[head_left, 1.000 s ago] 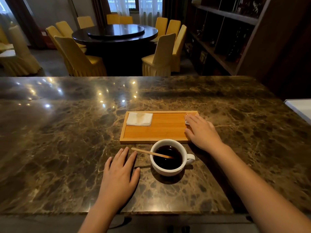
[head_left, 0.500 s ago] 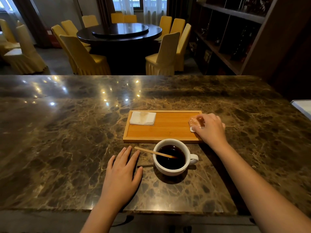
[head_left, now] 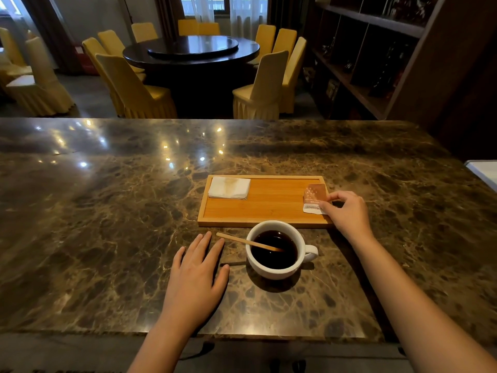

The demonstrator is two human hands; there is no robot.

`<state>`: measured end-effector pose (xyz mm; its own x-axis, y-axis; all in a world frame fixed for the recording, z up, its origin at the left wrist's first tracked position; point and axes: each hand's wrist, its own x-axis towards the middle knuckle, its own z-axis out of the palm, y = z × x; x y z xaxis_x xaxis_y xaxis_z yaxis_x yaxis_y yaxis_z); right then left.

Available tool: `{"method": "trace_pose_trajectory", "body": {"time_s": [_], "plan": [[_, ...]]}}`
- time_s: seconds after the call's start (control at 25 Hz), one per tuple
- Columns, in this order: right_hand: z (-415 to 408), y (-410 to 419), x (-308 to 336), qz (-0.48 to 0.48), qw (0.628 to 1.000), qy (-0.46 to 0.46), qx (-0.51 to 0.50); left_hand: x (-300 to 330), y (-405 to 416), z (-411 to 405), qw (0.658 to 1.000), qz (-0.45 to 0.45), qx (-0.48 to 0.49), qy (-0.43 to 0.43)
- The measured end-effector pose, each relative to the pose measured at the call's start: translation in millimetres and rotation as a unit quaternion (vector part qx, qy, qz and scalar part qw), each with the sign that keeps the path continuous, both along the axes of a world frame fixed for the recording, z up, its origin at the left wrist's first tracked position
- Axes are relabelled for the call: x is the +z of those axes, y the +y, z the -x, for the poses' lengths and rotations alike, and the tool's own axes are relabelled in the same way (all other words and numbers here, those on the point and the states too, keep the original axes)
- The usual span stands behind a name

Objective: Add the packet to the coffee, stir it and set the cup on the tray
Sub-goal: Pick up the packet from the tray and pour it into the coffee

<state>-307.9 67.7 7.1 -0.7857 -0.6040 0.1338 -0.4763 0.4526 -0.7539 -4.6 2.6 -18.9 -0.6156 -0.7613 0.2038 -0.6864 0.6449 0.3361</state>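
Note:
A white cup [head_left: 277,270] of black coffee stands on the marble counter just in front of a wooden tray [head_left: 271,208]. A wooden stirrer [head_left: 242,241] leans in the cup, its handle pointing left. My right hand [head_left: 347,214] pinches a small orange-and-white packet [head_left: 313,197] at the tray's right end, lifted slightly off the tray. My left hand [head_left: 196,278] lies flat on the counter to the left of the cup, fingers apart, holding nothing.
A folded white napkin [head_left: 230,187] lies on the tray's left end. The dark marble counter [head_left: 107,224] stretches wide on both sides. A white object [head_left: 484,170] sits at the far right edge. Beyond the counter stand a round table and yellow chairs.
My right hand went from lying flat over the packet to pinching it and lifting it off the tray's right end. My left hand stayed flat beside the cup.

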Motion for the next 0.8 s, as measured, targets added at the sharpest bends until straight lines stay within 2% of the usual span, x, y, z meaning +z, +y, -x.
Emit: {"method": "trace_pose_trajectory", "body": {"time_s": [0.08, 0.28, 0.44, 0.56, 0.68, 0.8], "plan": [[-3.2, 5.2, 0.8, 0.047, 0.998, -0.053, 0.003, -0.2, -0.3, -0.1, 1.0, -0.004, -0.001, 0.004], [-14.9, 22.9, 10.0, 0.173, 0.98, -0.092, -0.025, -1.0, -0.6, -0.6, 1.0, -0.004, -0.001, 0.001], [-29.3, 36.9, 24.4, 0.277, 0.933, -0.231, -0.005, -0.9, -0.5, -0.5, 1.0, -0.005, -0.001, 0.004], [-39.9, 46.0, 30.7, 0.294, 0.901, -0.313, 0.063, -1.6, -0.4, -0.9, 1.0, -0.005, 0.0, 0.002], [-48.4, 49.7, 37.4, 0.257, 0.915, -0.287, 0.121, -2.3, -0.9, -1.3, 1.0, -0.002, -0.002, 0.0], [-54.6, 48.7, 48.6, 0.201, 0.946, -0.207, 0.146, -2.9, -1.3, -1.6, 1.0, -0.002, -0.004, 0.002]]}}
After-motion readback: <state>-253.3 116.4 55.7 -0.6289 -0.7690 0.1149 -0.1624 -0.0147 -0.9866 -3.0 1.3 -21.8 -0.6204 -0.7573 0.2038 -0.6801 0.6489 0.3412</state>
